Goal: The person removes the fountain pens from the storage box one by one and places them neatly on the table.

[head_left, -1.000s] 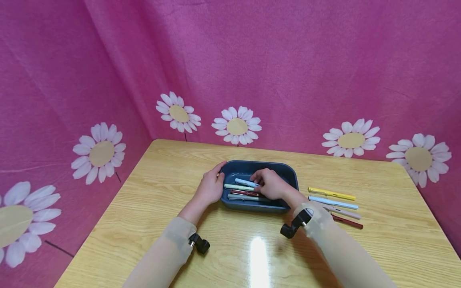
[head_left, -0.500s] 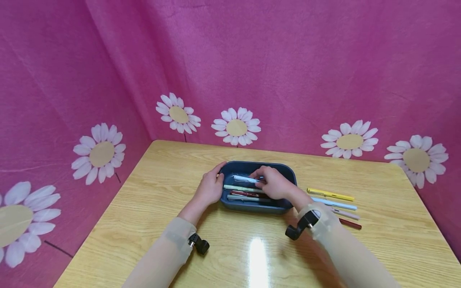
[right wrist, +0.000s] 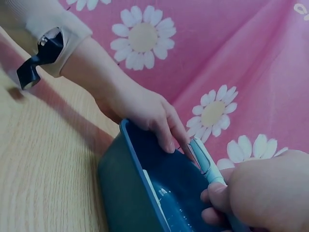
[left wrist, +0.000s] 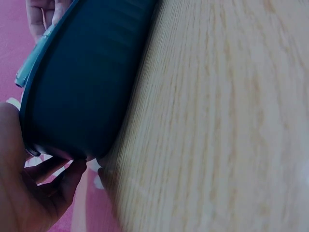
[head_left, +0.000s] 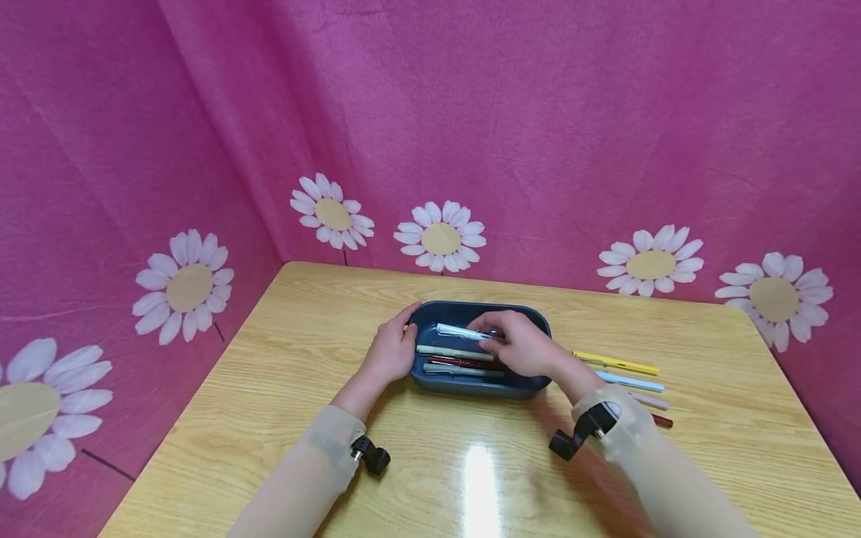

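My left hand (head_left: 392, 350) grips the left end of a dark blue plastic box (head_left: 464, 386), thumb over the rim and fingers along the outside. Inside the box my right hand (head_left: 521, 345) pinches a light blue pen (head_left: 459, 331) between thumb and fingers, its clip end pointing left. The left wrist view has this pen (left wrist: 30, 65) showing above the rim. Nearer me in the box lie a pale green pen (head_left: 452, 352), a dark red pen (head_left: 456, 362) and a grey-green pen (head_left: 463, 370), side by side; their right ends are near or behind my right hand.
Right of the box, on the wooden table (head_left: 282, 336), lie a yellow pen (head_left: 619, 363), another light blue pen (head_left: 632, 381), a lilac pen (head_left: 651, 400) and a dark red pen (head_left: 662, 421), partly behind my right forearm. A pink curtain (head_left: 538, 112) with daisies hangs behind.
My right hand has drawn the light blue pen up and away from the pale green one, and the right forearm has shifted right. My left hand keeps its grip on the box.
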Demonstrator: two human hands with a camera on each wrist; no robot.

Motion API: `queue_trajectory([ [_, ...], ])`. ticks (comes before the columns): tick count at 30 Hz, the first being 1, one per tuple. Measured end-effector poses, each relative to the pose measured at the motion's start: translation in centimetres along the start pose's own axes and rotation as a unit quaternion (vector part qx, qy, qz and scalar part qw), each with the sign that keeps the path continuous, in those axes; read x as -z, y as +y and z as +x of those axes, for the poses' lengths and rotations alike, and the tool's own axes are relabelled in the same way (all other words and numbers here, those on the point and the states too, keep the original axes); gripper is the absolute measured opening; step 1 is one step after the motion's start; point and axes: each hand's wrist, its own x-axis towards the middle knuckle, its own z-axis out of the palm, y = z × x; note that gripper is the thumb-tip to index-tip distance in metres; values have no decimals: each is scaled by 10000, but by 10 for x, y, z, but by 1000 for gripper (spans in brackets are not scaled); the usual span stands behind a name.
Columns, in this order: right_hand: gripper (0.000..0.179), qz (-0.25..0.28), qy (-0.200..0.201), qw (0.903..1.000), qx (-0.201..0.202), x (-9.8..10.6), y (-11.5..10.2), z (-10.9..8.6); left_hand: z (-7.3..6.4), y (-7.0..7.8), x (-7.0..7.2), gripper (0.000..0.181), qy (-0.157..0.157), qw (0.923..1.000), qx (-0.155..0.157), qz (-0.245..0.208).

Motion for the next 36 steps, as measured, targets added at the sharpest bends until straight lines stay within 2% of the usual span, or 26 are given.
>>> queue_trajectory([
  [20,28,-42,-73,9991,409,12,-26,-38,0,-2,-1,48,29,10000,-56,2],
  [36,27,101,27,9998,158,26,-26,-74,2,-4,-1,48,91,9999,-91,83],
])
